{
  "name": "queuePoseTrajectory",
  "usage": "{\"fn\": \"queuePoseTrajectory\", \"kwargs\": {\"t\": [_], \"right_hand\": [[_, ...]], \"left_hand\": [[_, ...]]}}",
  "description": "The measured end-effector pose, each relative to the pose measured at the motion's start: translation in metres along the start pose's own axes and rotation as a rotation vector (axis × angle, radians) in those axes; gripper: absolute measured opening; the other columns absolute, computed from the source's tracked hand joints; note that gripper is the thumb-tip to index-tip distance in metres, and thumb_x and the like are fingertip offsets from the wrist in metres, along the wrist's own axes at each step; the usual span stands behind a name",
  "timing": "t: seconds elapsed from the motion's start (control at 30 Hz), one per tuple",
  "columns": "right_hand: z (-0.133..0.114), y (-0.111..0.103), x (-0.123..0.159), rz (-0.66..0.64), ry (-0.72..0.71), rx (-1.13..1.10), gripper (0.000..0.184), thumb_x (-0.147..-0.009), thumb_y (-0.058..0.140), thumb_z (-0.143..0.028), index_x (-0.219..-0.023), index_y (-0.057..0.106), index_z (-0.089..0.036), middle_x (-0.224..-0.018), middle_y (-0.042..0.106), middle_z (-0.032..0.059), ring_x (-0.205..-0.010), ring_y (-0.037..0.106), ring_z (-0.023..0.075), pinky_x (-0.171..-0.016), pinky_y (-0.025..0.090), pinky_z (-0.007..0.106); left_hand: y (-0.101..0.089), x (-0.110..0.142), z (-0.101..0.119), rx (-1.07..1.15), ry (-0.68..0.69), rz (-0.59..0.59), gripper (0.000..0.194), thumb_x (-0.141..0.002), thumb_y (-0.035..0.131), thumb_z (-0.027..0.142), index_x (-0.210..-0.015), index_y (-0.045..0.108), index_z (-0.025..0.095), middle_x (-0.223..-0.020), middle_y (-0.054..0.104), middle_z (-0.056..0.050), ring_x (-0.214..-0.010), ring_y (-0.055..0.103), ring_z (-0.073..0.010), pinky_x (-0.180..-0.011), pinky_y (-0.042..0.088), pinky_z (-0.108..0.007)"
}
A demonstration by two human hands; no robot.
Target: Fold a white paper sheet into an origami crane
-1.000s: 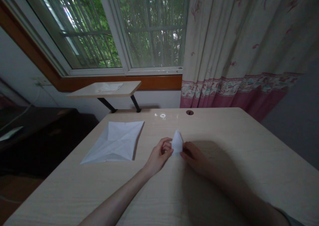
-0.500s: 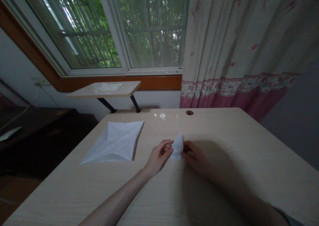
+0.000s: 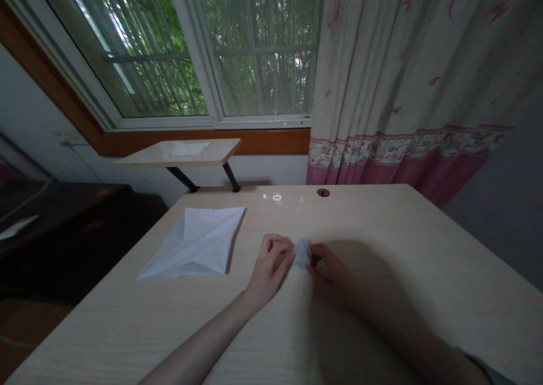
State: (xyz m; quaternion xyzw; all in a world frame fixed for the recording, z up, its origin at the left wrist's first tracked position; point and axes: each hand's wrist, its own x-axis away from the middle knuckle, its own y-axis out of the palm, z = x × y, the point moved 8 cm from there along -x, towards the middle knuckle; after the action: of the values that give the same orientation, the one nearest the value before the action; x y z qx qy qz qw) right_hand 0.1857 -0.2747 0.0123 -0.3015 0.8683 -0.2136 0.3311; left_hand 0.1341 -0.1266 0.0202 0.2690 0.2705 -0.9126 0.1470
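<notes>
Both hands' grip around folded paper (image 3: 302, 251)

Folded piece (image 3: 302, 251): white paper, creased; table (image 3: 382, 294): pale matt wood grain.

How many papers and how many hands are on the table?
Papers: 2, the creased flat sheet and the small folded paper
Hands: 2, the left hand and the right hand, both on the small folded paper
Total: 4
</notes>
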Motion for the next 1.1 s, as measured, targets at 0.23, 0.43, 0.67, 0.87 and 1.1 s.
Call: {"fn": "queuePoseTrajectory", "kwargs": {"t": [0.23, 0.43, 0.67, 0.87, 1.1], "right_hand": [[-0.003, 0.002, 0.002, -0.005, -0.068, -0.045, 0.027, -0.087, 0.049, -0.016, -0.112, 0.05, -0.024, -0.095, 0.061, 0.0046, -0.079, 0.058, 0.019, -0.073, 0.052, 0.034], [0.003, 0.007, 0.004, -0.062, -0.046, -0.06, 0.033, -0.086, 0.05, -0.012, -0.116, 0.048, -0.025, -0.1, 0.059, 0.0053, -0.084, 0.058, 0.0195, -0.076, 0.052, 0.035], [0.007, 0.012, 0.005, -0.098, -0.059, -0.103, 0.034, -0.086, 0.052, -0.013, -0.118, 0.047, -0.025, -0.107, 0.057, 0.0064, -0.086, 0.056, 0.0184, -0.078, 0.051, 0.035], [-0.003, 0.004, 0.005, -0.089, -0.076, -0.105, 0.034, -0.09, 0.049, -0.014, -0.122, 0.045, -0.024, -0.108, 0.057, 0.0072, -0.089, 0.057, 0.0181, -0.079, 0.05, 0.035], [0.0, 0.003, 0.003, -0.07, 0.004, -0.063, 0.023, -0.096, 0.041, -0.016, -0.116, 0.049, -0.025, -0.104, 0.062, 0.0059, -0.093, 0.061, 0.0182, -0.087, 0.05, 0.037]], "left_hand": [[0.009, 0.002, 0.006, 0.052, 0.014, -0.094, 0.013, -0.096, 0.056, 0.022, -0.107, 0.063, 0.02, -0.097, 0.061, -0.005, -0.087, 0.059, -0.0163, -0.079, 0.05, -0.028], [0.018, 0.005, 0.003, 0.174, -0.125, -0.168, 0.015, -0.094, 0.06, 0.025, -0.108, 0.062, 0.02, -0.1, 0.061, -0.005, -0.086, 0.061, -0.016, -0.077, 0.052, -0.028], [0.02, 0.005, -0.002, 0.213, -0.165, -0.203, 0.017, -0.091, 0.061, 0.022, -0.107, 0.061, 0.02, -0.102, 0.061, -0.004, -0.089, 0.063, -0.0163, -0.08, 0.052, -0.029], [0.018, 0.004, 0.001, 0.208, -0.16, -0.209, 0.017, -0.091, 0.059, 0.023, -0.108, 0.062, 0.02, -0.103, 0.062, -0.006, -0.089, 0.063, -0.0165, -0.077, 0.053, -0.027], [0.016, 0.006, -0.004, 0.15, -0.158, -0.185, 0.018, -0.092, 0.053, 0.02, -0.106, 0.065, 0.019, -0.101, 0.067, -0.007, -0.088, 0.065, -0.0173, -0.073, 0.053, -0.026]]}}
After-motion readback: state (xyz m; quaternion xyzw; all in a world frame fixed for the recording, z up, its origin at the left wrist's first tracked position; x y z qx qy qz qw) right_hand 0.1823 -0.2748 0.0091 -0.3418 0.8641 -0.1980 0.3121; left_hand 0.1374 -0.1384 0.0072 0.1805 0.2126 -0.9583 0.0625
